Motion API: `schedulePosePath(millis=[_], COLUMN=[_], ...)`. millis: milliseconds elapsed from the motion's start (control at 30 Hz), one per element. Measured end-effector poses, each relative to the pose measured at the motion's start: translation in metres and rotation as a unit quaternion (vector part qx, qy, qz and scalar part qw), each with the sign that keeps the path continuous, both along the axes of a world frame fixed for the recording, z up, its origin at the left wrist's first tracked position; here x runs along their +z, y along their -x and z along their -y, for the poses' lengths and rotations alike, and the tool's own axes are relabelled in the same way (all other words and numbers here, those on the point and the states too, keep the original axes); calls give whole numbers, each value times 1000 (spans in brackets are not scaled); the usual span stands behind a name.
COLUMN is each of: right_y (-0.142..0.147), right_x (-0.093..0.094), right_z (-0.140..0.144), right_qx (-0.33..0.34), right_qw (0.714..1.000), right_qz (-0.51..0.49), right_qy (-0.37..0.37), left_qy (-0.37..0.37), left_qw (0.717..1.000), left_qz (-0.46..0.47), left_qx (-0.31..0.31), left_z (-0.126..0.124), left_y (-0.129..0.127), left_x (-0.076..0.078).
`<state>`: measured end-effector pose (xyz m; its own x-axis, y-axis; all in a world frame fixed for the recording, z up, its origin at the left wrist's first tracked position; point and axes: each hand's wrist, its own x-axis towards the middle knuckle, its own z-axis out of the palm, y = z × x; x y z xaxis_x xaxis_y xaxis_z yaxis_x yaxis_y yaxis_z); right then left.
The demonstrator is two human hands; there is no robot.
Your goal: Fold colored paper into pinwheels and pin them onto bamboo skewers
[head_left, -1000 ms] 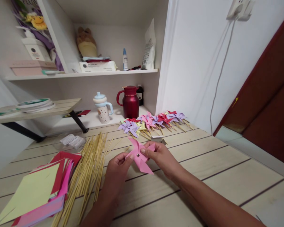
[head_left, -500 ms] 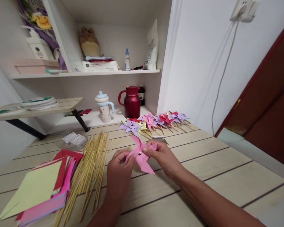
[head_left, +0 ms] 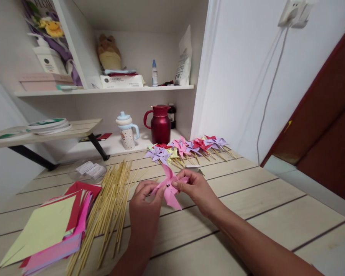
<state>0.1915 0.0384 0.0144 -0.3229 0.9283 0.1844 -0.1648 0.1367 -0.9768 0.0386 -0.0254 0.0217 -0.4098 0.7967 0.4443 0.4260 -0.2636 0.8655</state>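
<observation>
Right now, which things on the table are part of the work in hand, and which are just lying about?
In use:
pink pinwheel, held by left hand and right hand
sticks
paper sheets
finished pinwheels

Lying about:
red jug
cup
dark bottle
plates

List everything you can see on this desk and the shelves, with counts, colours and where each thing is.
pink paper pinwheel: one, pink with a dark centre pin, held above the wooden table
finished paper pinwheels on sticks: a row, exact count unclear; purple, pink, red, yellow; far table edge
thin bamboo sticks: a loose pile, pale yellow, left of the hands
coloured paper squares: a stack; yellow, red, pink, purple; near left
dark red metal jug: one, lower shelf
white spotted cup with blue lid: one, left of the jug
brown plush toy: one, upper shelf
left hand: grip on the pinwheel's left blade
right hand: grip at the pinwheel's centre
</observation>
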Motion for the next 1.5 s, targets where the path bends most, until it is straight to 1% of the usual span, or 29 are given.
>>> schedulePosePath(millis=[167, 367, 567, 667, 767, 900, 967, 1033, 1100, 1167, 1233, 1300, 1333, 1400, 1433, 1467, 1500], right_y=[1, 2, 2, 3, 4, 1, -3, -8, -13, -19, -23, -27, -28, -31, -32, -33, -33], right_x=[1, 3, 5, 7, 8, 7, 8, 10, 14, 18, 22, 25, 26, 27, 27, 27, 27], right_z=[1, 6, 7, 8, 7, 6, 7, 10, 14, 18, 21, 21, 20, 19, 18, 17, 16], right_qx=[-16, 22, 31, 23, 4, -18, -26, -38, -46, -49, -55, -59, -59, -56, -55, -58, -64], right_qw=[1000, 999, 999, 1000, 999, 995, 986, 961, 917, 880, 863, 859, 859, 866, 871, 879, 888], right_qz=[8, -26, -23, -12, 7, 34, 35, 34, 30, 27, 19, 12, 10, 9, 6, -1, -9], right_qy=[-4, 8, -10, -16, -36, -94, -160, -273, -396, -472, -501, -508, -508, -498, -487, -473, -455], left_qy=[-8, -35, -54, -63, -80, -101, -119, -146, -182, -213, -232, -241, -243, -233, -216, -191, -154], left_qw=[1000, 999, 997, 996, 995, 992, 989, 981, 966, 949, 938, 934, 937, 953, 964, 972, 976], left_qz=[-16, -25, -39, -52, -64, -71, -81, -118, -175, -224, -253, -259, -249, -195, -156, -124, -129], left_qx=[1, 24, 34, 35, 17, -18, -34, -46, -54, -55, -48, -41, -41, -25, 3, 50, 89], left_z=[-1, -4, -6, -6, -5, -2, 1, 4, 7, 10, 10, 9, 8, 3, 0, -4, -8], left_y=[-2, -1, 0, -1, -2, -3, -2, 1, 5, 9, 13, 18, 22, 30, 35, 40, 44], left_x=[-1, -8, -13, -14, -14, -10, -7, -4, -2, 0, 2, 4, 5, 6, 6, 5, 3])
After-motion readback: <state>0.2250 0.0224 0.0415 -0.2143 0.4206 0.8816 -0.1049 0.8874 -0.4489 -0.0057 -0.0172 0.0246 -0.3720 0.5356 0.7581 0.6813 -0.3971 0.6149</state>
